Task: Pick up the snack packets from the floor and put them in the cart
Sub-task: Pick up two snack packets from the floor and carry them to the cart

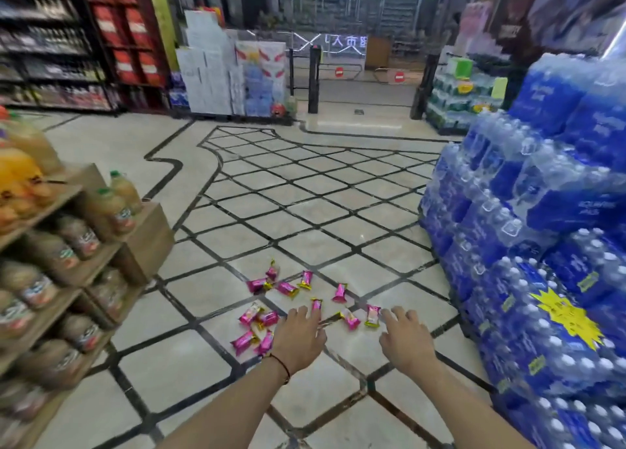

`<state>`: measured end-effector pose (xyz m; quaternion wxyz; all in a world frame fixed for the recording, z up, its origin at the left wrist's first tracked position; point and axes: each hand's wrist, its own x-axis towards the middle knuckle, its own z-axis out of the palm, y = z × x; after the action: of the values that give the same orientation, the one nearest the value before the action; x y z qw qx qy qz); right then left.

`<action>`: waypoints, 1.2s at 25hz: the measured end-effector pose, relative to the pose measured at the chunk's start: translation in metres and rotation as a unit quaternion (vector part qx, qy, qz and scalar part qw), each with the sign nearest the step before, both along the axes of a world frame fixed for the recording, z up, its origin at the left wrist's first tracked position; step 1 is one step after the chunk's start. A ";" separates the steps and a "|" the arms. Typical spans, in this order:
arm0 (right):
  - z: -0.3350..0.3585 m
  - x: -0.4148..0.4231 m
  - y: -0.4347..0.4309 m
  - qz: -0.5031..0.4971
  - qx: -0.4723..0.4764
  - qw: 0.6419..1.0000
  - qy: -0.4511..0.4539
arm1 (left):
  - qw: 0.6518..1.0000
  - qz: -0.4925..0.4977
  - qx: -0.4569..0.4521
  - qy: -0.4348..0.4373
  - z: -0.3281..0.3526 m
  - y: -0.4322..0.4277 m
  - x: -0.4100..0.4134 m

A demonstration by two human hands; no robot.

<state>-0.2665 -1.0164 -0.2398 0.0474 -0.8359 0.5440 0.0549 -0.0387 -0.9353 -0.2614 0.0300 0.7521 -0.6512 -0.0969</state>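
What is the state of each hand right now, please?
Left hand: open, holding nothing, near the packets.
Right hand: open, holding nothing.

Red-black cord bracelet, left wrist

Floor is polished tile, pretty glossy: smooth cream slabs with dark inlaid strips. The packets lying on it are shiny, crinkly plastic wrap with gold foil-looking ends. Right of the packets, the water packs are glossy clear shrink film over plastic bottles, plus a matt yellow paper tag. Left of the packets, the shelf looks like matt brown wood, holding smooth plastic juice bottles. Thin cord on the left hand wrist.
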 end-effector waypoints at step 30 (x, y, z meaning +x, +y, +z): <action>-0.090 0.271 -0.363 0.138 0.085 0.985 0.055 | 0.985 0.158 0.064 0.037 -0.088 -0.292 0.239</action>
<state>0.0046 -1.3790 -0.3303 0.0797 -0.8915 0.4190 0.1529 0.2006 -1.2273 -0.3496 0.0211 0.8418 -0.5149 -0.1603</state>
